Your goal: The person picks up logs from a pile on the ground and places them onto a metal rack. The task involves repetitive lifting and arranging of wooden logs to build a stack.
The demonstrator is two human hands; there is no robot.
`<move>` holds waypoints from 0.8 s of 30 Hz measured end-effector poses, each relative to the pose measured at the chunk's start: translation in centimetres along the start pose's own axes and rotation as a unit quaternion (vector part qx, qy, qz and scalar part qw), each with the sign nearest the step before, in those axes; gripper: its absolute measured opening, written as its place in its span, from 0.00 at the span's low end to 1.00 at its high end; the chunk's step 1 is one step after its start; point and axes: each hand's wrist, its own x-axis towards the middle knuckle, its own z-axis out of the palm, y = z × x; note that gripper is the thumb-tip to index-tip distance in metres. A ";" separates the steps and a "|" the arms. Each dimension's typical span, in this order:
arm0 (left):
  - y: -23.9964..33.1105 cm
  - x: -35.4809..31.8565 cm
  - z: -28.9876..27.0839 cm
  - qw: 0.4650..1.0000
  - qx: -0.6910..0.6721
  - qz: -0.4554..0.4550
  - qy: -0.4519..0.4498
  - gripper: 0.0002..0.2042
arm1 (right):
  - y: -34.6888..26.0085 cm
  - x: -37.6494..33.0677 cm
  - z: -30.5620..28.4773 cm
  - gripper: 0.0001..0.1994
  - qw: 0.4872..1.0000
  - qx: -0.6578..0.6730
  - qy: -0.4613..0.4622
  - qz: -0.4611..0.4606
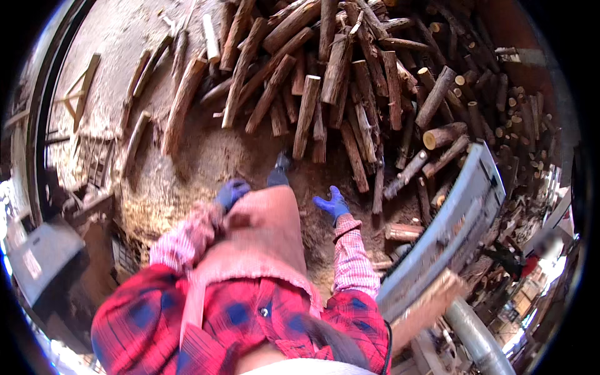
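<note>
My right hand (332, 203), in a blue-purple glove, hangs in the air with its fingers spread and nothing in it. On the other side of my pinkish-brown apron (265, 219), my left hand (232, 192) wears a like glove and is nearest the apron's edge. Its fingers look loosely bent and partly turned from view; no object shows in them. Ahead of both hands lies a big heap of cut logs, among them an upright-looking log (307, 117) and a slanting log (355, 156), apart from my hands.
Single logs such as one on the left (184, 106) lie on the dirt floor (215, 150). A long grey-blue metal piece (465, 206) stands at my right beside a wooden board (431, 306) and a metal pipe (478, 337). A grey metal box (47, 256) is at the left.
</note>
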 end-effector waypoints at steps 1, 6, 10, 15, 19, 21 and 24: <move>1.1 0.0 0.4 1.000 0.001 0.020 -0.019 0.18 | 0.4 4.4 0.2 0.59 0.998 0.066 -0.003 -0.002; 4.8 1.7 0.6 0.932 -0.294 -0.150 0.149 0.19 | 1.2 28.8 -3.6 0.61 0.992 0.029 0.125 0.013; -3.4 3.9 -0.1 0.879 -0.315 -0.241 0.264 0.25 | -8.4 43.3 -6.6 0.64 0.943 0.228 0.241 -0.027; -9.0 6.8 0.3 0.841 -0.321 -0.320 0.295 0.24 | -12.1 53.9 -6.6 0.64 0.936 0.090 0.340 0.016; -10.1 8.9 0.5 0.853 -0.315 -0.315 0.270 0.25 | -11.5 54.4 -8.6 0.55 0.928 0.024 0.373 -0.017; -8.6 10.0 -0.2 0.871 -0.302 -0.292 0.253 0.24 | -11.6 50.9 -9.1 0.45 0.941 0.265 0.193 -0.089; -6.0 10.9 -1.4 0.944 -0.231 -0.153 0.179 0.23 | -14.8 35.8 -6.4 0.30 0.812 0.583 -0.011 0.009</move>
